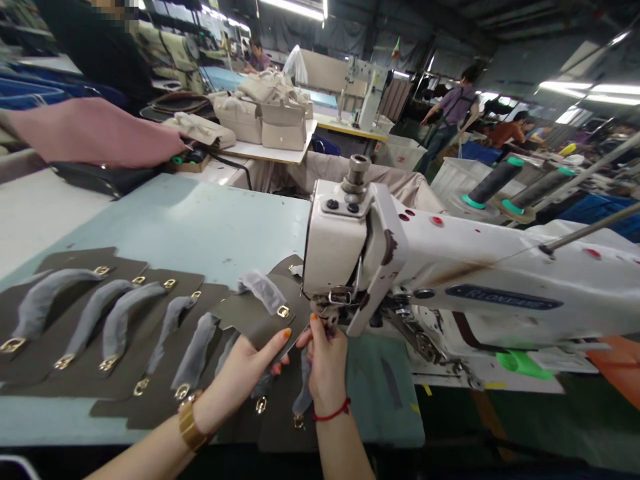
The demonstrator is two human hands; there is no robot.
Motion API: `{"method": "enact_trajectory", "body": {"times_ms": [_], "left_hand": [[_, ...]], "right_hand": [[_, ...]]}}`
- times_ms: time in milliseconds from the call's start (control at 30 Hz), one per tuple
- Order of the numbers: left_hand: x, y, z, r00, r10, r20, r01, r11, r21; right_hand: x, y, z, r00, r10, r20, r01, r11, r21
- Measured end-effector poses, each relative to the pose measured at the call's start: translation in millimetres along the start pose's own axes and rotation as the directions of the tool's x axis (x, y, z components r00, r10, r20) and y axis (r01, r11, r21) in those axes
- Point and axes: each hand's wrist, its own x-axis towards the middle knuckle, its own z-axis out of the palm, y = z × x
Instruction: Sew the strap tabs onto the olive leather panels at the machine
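A dark olive bag panel (250,317) is held at the needle area of a white sewing machine (334,250). My left hand (250,367) grips the panel's near edge, thumb on top. Close beside the presser foot, my right hand (323,363) pinches the edge of the same panel. The panel carries a handle wrapped in whitish film (267,291) with a gold buckle (283,311). To the left, several similar bag panels (133,327) lie overlapped in a row, each with a wrapped handle and gold buckles. Part of the held panel is hidden behind the machine head.
The pale blue tabletop (210,220) extends left and behind the machine. Beige handbags (283,125) stand on a table beyond. Pink material (95,133) drapes at the left. Dark thread spools (495,183) stand behind the machine arm. Other people, one walking person (453,110) among them, are farther back.
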Motion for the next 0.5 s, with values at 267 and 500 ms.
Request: {"method": "enact_trajectory", "body": {"times_ms": [267, 500], "left_hand": [[-22, -17, 43.6, 0.992, -0.09, -0.085, 0.094, 0.995, 0.042], [-49, 37, 9.6, 0.819, -0.182, 0.545, 0.092, 0.978, 0.188]], "right_hand": [[8, -14, -23, 0.963, 0.209, 0.169, -0.22, 0.974, 0.05], [-6, 5, -77, 0.976, 0.114, 0.186, -0.08, 0.98, -0.181]]}}
